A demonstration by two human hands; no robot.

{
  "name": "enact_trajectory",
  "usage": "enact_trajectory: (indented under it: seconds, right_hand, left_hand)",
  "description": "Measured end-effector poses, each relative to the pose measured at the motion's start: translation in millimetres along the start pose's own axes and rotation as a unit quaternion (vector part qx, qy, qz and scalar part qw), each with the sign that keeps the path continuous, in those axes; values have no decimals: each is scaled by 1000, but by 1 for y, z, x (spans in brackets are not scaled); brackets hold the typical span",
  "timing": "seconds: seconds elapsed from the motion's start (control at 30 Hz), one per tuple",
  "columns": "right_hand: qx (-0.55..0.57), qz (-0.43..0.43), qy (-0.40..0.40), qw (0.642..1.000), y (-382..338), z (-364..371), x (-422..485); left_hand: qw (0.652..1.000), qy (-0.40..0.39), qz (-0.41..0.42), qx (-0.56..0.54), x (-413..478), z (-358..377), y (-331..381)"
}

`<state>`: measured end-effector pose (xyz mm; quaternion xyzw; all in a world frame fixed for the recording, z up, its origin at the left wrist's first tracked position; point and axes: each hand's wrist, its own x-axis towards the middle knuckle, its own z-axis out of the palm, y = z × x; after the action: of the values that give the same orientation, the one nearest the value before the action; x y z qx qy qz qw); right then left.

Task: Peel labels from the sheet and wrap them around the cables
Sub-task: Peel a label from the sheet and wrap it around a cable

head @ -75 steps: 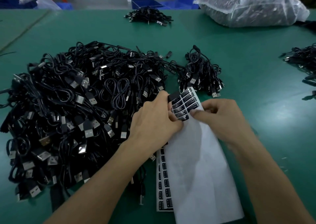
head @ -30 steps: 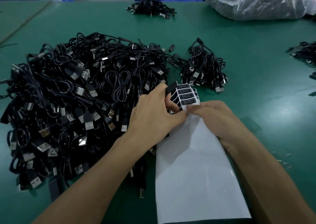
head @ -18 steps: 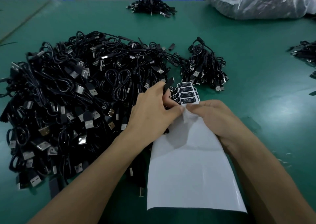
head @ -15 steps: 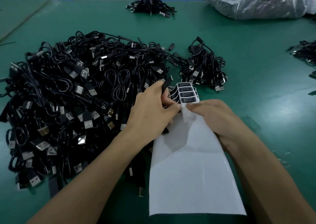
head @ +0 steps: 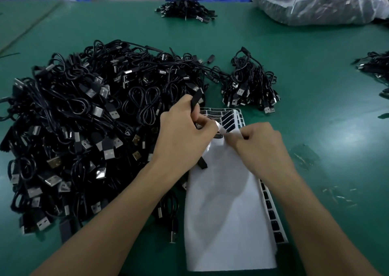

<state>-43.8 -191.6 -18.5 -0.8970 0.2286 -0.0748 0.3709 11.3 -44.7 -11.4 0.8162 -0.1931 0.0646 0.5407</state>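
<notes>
My left hand (head: 183,137) grips a black cable (head: 195,101) whose connector end sticks up past my fingers; another end (head: 202,163) hangs below my palm. Its thumb and forefinger also pinch a small label (head: 220,128) at its left edge. My right hand (head: 257,144) pinches the same label from the right, over the white label sheet (head: 229,212). The sheet's top is folded back, showing rows of black labels (head: 229,115). A big heap of black USB cables (head: 84,128) lies left of my hands.
A smaller cable bundle (head: 250,86) sits just beyond the sheet. More cables lie at the far centre (head: 186,10) and the right edge (head: 374,65). A large clear plastic bag (head: 315,2) sits far right. Bits of scrap (head: 336,195) dot the green table (head: 315,107).
The sheet's folded top has dropped back toward the table. A single label now stands free between the fingertips of both hands, lifted off the sheet. The left hand still holds the cable.
</notes>
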Motion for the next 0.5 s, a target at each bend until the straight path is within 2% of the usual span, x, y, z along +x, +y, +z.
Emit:
enact_trajectory:
  seconds: [0.1, 0.17, 0.27, 0.33, 0.4, 0.5]
  right_hand:
    - [-36, -5, 12, 999, 2, -4, -1]
    - [-59, -38, 81, 994, 1, -8, -1]
    - [7, -138, 194, 971, -6, -12, -3]
    - [35, -202, 189, 960, -10, -13, -7]
    - [6, -250, 152, 956, -11, -9, -10]
    - [-42, -255, 110, 960, -14, 3, -13]
  left_hand:
    - [1000, 3, -11, 7, 1, 0, -1]
    - [1000, 13, -14, 14, 0, 0, -1]
    - [1000, -5, -8, -11, -1, -1, 0]
    - [1000, -9, -7, -27, -1, -1, 0]
    - [1000, 7, -10, -21, 0, -1, 0]
    - [1000, 20, -12, 14, 2, -1, -2]
